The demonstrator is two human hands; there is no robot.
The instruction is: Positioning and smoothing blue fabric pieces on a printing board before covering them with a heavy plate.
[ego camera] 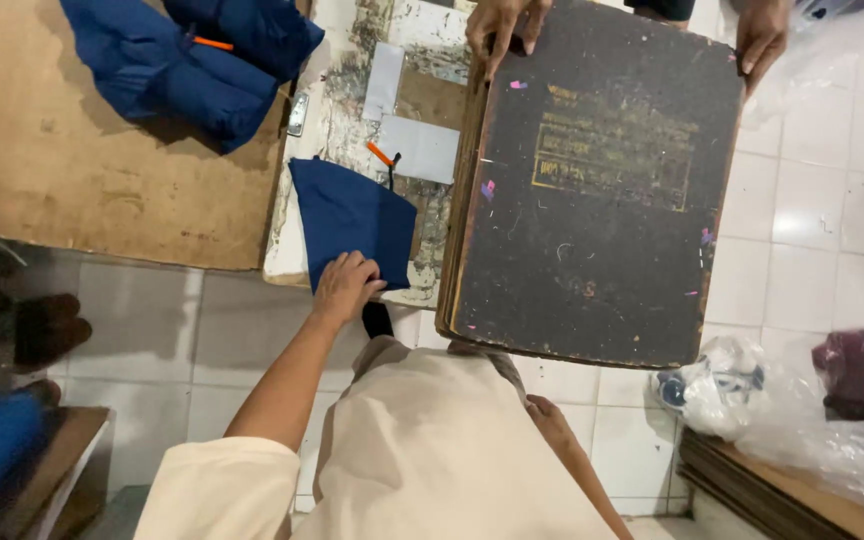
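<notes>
The left hand (345, 287) presses a folded blue cloth (352, 220) at the tabletop (347, 110) edge, fingers curled on it. The right hand (549, 418) is under the board (592, 190); its grip cannot be told. Finished blue pieces (202, 60) lie apart.

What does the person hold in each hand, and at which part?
The left hand grips the blue fabric piece at its near bottom edge. The right hand is under the dark board; its hold cannot be told.
</notes>
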